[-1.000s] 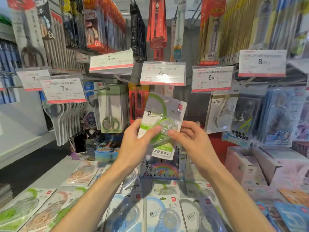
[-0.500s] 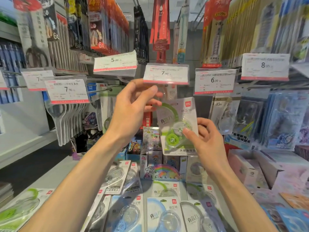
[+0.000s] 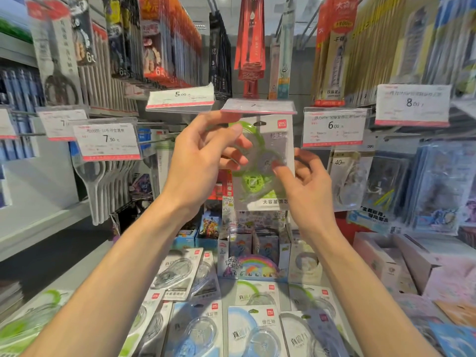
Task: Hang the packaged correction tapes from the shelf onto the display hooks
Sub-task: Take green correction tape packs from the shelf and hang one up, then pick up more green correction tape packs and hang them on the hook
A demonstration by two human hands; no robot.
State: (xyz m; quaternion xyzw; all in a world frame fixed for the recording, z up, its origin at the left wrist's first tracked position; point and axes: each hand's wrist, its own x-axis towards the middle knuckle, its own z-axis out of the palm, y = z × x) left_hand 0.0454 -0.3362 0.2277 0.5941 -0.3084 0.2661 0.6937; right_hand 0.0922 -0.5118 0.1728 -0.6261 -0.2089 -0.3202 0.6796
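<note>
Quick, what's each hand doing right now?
Left hand: fingers raised, lifting the clear-sleeved price tag; thumb touches the green carded correction tape pack.
Right hand: pinches that pack.

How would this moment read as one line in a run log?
step: hanging | item: green correction tape in clear blister pack | right hand: pinches pack | left hand: lifts flipped-up price tag | hooked: cannot tell
</note>
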